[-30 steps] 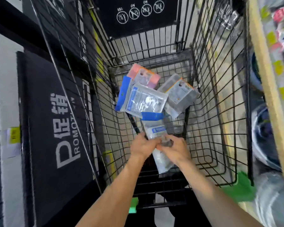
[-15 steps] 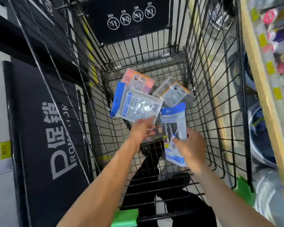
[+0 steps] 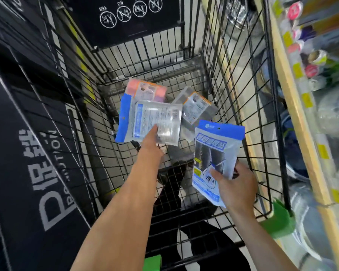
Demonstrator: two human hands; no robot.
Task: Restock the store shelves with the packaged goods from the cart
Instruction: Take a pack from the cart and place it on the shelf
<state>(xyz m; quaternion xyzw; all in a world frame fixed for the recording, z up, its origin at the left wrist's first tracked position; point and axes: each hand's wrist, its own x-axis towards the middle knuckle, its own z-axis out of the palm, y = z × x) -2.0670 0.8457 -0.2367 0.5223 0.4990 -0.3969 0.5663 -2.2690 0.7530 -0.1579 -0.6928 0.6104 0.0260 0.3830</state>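
My right hand (image 3: 233, 184) grips a blue-topped clear packet (image 3: 215, 153) by its lower part, upright above the right side of the black wire cart (image 3: 233, 79). My left hand (image 3: 152, 142) reaches into the cart and holds the lower edge of a second blue-edged clear packet (image 3: 151, 120); its fingers are hidden under the packet. Behind that packet lie a pink and orange packet (image 3: 145, 89) and a grey packet with an orange label (image 3: 196, 108).
A wooden-edged store shelf (image 3: 301, 118) with yellow price tags and wrapped goods runs along the right. A black promotion board (image 3: 37, 173) stands to the left of the cart. Green cart handle ends (image 3: 278, 222) sit near me.
My right hand has lifted its blue packet up and to the right. My left hand has reached further into the cart to the clear packet. The view has tilted closer to the cart.
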